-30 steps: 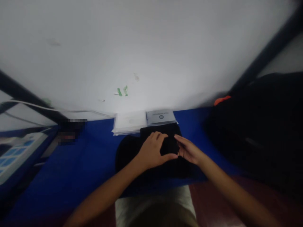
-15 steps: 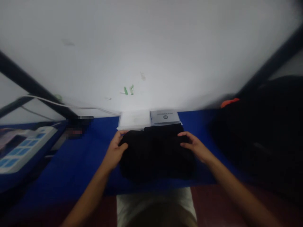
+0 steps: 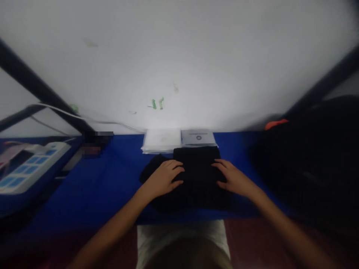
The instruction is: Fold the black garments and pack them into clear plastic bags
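Touching black cloth [image 3: 198, 168], left hand [image 3: 165, 177] and right hand [image 3: 231, 177] rest apart

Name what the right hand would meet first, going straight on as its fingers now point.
Most likely the black cloth: the right hand points inward across it, though in this dim view I cannot tell whether it is touching.

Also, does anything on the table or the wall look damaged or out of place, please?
The wall looks marred: two green marks stand out above the white packets, with faint smudges nearby. On the table, the black cloth sticks out unevenly on the left. No spill is visible.
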Action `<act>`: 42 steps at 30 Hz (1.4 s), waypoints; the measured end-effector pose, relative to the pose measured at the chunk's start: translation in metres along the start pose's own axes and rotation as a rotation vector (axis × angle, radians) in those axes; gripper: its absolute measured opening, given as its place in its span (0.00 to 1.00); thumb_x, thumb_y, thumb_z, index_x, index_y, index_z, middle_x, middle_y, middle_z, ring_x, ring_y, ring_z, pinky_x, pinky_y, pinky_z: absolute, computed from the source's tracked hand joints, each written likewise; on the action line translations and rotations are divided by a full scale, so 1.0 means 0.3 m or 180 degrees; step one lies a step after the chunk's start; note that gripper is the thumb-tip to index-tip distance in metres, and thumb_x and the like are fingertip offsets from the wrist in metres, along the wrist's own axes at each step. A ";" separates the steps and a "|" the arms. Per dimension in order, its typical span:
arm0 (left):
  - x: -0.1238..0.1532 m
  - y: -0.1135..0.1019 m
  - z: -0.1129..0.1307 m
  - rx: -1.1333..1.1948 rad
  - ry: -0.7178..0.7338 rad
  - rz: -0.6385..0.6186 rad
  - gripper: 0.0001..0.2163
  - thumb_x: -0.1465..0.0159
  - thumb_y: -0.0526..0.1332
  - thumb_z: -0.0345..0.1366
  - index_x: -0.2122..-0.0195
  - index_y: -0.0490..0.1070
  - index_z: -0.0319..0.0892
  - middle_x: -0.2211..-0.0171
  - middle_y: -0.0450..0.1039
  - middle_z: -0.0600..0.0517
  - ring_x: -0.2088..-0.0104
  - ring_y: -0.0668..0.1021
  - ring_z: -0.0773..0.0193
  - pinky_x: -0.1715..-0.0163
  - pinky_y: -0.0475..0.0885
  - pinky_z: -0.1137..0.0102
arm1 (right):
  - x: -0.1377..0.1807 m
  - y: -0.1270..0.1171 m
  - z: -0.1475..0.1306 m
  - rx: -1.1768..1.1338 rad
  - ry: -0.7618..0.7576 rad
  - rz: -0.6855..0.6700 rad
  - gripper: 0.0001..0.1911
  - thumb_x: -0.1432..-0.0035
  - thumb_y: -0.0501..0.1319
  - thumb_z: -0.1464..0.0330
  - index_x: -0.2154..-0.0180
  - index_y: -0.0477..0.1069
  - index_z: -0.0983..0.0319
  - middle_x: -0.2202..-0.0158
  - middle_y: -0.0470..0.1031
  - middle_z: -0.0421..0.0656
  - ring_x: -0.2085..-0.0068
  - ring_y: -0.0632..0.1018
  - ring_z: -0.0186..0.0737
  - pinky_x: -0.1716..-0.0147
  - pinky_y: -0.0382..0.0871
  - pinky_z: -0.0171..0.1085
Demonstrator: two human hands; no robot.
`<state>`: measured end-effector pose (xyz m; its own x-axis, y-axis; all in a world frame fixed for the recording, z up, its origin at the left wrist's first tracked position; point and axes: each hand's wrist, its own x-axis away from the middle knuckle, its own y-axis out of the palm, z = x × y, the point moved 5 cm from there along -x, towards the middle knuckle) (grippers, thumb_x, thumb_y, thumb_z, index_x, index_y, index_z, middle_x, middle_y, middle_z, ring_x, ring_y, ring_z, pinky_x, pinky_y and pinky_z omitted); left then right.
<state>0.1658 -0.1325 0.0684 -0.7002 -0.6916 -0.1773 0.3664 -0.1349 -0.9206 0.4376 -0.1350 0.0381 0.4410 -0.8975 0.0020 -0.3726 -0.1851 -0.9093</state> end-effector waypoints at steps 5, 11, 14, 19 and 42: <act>-0.070 -0.030 -0.075 0.0019 -0.0288 0.0241 0.06 0.34 0.57 0.30 0.58 0.71 0.43 0.58 0.75 0.49 0.54 0.74 0.58 0.51 0.69 0.62 | -0.048 -0.050 0.060 -0.0104 0.0044 0.0555 0.18 0.47 0.56 0.75 0.53 0.71 0.60 0.48 0.73 0.49 0.47 0.75 0.49 0.47 0.67 0.45; -0.192 -0.056 -0.153 -0.1092 -0.1072 0.0482 0.09 0.32 0.53 0.33 0.56 0.71 0.36 0.60 0.73 0.41 0.57 0.73 0.49 0.58 0.68 0.58 | -0.207 -0.081 0.124 0.0273 0.0843 0.0768 0.12 0.37 0.54 0.62 0.64 0.72 0.60 0.65 0.77 0.48 0.64 0.78 0.49 0.66 0.68 0.41; -0.172 -0.047 -0.130 -0.1240 -0.1096 0.0732 0.12 0.31 0.51 0.31 0.50 0.68 0.35 0.56 0.70 0.38 0.54 0.71 0.47 0.56 0.66 0.56 | -0.205 -0.072 0.120 0.0646 0.1242 0.0899 0.12 0.37 0.54 0.60 0.60 0.70 0.60 0.62 0.77 0.50 0.63 0.77 0.50 0.68 0.67 0.41; -0.050 0.010 -0.107 -0.0553 -0.0642 0.0437 0.12 0.31 0.55 0.44 0.58 0.72 0.41 0.62 0.71 0.44 0.58 0.72 0.51 0.55 0.65 0.58 | -0.127 -0.041 0.031 0.0390 0.0183 0.0843 0.15 0.38 0.57 0.59 0.53 0.70 0.59 0.55 0.74 0.51 0.52 0.73 0.53 0.54 0.69 0.48; 0.000 -0.099 0.092 0.1594 -0.0418 -0.1226 0.17 0.38 0.61 0.52 0.57 0.71 0.45 0.72 0.77 0.54 0.75 0.77 0.64 0.75 0.67 0.73 | -0.232 -0.083 0.286 -0.2159 0.1905 0.0976 0.13 0.47 0.66 0.60 0.71 0.71 0.63 0.80 0.74 0.39 0.86 0.69 0.30 0.83 0.61 0.32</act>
<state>0.1717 -0.1481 0.1052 -0.7695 -0.6043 0.2068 0.3676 -0.6838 -0.6303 0.4862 -0.0336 0.0248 -0.1753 -0.9666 0.1871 -0.8795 0.0683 -0.4711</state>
